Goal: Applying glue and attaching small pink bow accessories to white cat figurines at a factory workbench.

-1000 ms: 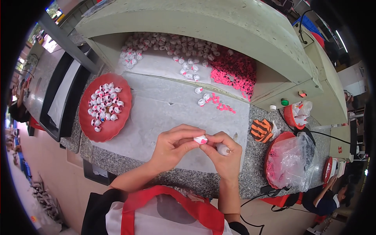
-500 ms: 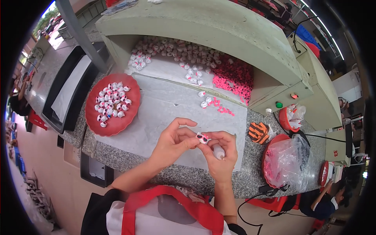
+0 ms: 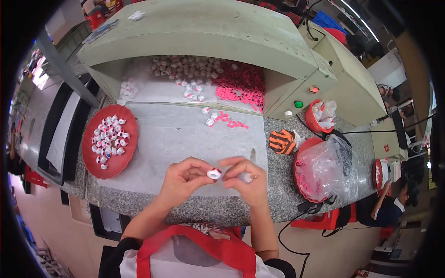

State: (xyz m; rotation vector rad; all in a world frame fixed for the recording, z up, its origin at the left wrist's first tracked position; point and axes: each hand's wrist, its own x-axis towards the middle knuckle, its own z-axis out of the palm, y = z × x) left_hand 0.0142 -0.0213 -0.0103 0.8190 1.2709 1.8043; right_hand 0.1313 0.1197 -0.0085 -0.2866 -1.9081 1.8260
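Note:
My left hand (image 3: 183, 183) pinches a small white toy head (image 3: 214, 173) with pink trim between thumb and fingertips, above the front of the paper sheet. Close beside it is my right hand (image 3: 248, 183), slightly blurred, its thumb and forefinger apart from the toy head. Tucked in the right hand's curled fingers lies a small translucent white bottle (image 3: 245, 177). Farther back on the white paper (image 3: 162, 143) are a few loose white heads (image 3: 209, 122) and flat pink pieces (image 3: 234, 122). To the left, a red scalloped plate (image 3: 118, 162) carries many heads with dark and pink markings.
A pale green metal booth (image 3: 194, 41) spans the back, with piled white heads (image 3: 185, 67) and pink pieces (image 3: 238, 88) inside. Right of the paper lie an orange-black striped cloth (image 3: 282, 141), a red basket (image 3: 315, 120) and a plastic bag (image 3: 324, 162). A black tray (image 3: 76, 134) stands left.
My right fingers have come away from the toy head, which now stays in the left hand alone, turned to show another side. The whole view has shifted, so the bench appears farther left.

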